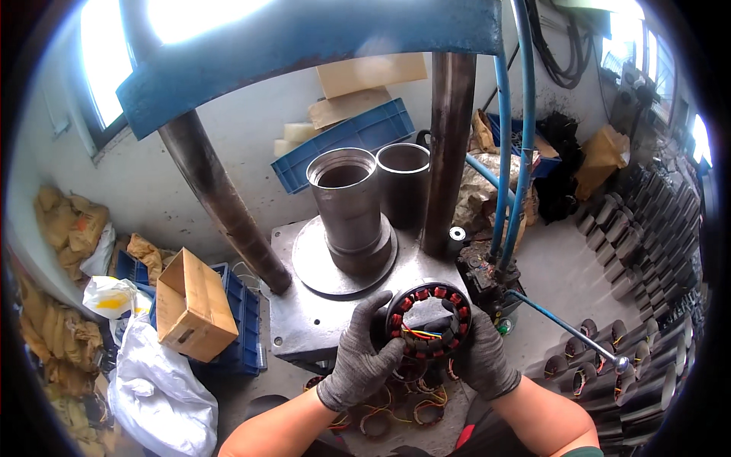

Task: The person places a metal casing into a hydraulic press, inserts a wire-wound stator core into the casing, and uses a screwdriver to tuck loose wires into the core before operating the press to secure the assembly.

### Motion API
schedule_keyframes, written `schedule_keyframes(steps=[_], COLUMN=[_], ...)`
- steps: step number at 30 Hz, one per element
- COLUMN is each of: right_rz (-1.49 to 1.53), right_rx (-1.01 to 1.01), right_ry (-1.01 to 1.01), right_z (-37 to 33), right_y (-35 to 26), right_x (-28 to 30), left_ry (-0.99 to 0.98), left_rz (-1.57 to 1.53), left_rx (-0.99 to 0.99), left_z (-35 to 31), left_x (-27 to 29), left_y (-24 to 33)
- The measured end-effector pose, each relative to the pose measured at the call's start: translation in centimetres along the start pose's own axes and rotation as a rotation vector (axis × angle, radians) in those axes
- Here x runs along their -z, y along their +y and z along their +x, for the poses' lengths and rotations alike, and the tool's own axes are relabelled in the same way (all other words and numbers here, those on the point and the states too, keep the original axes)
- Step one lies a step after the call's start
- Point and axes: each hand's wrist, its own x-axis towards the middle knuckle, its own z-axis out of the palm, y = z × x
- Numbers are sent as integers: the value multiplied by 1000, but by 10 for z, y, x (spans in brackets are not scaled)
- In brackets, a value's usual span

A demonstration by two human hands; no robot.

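Note:
A black stator ring (440,292) with red copper windings is held up between both my gloved hands, over the front edge of the steel press table (312,324). Yellow, blue and red wires show inside its opening. My left hand (358,369), in a grey glove, grips its left side, thumb toward the front. My right hand (487,358), also gloved, is closed round the right side, with its fingers partly hidden behind the ring. Beyond the stator, a hollow steel cylinder (346,213) stands upright on a round plate (308,259). Several wound stators (375,421) with loose wires lie below my hands.
A blue crossbeam (304,38) spans two steel columns (453,152). Another steel tube (403,186) stands behind the cylinder. At right, a blue lever (560,324) with a ball end sticks out toward rows of metal tubes (647,244). A cardboard box (196,308) and white sack (164,392) are at left.

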Motion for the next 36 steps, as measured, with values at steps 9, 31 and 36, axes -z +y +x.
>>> schedule_keyframes(steps=[9,31,36], right_rz=[190,16,79], right_rx=[-45,42,-4], right_ry=[41,60,97], right_z=[2,1,3], right_y=[7,12,15], right_x=[-3,10,14], left_ry=[-100,-60,-90], left_rz=[123,-134,-68], left_rx=[-33,157,110], left_z=[-4,-5,-4], left_x=[15,7,11], left_y=[-10,6,-2])
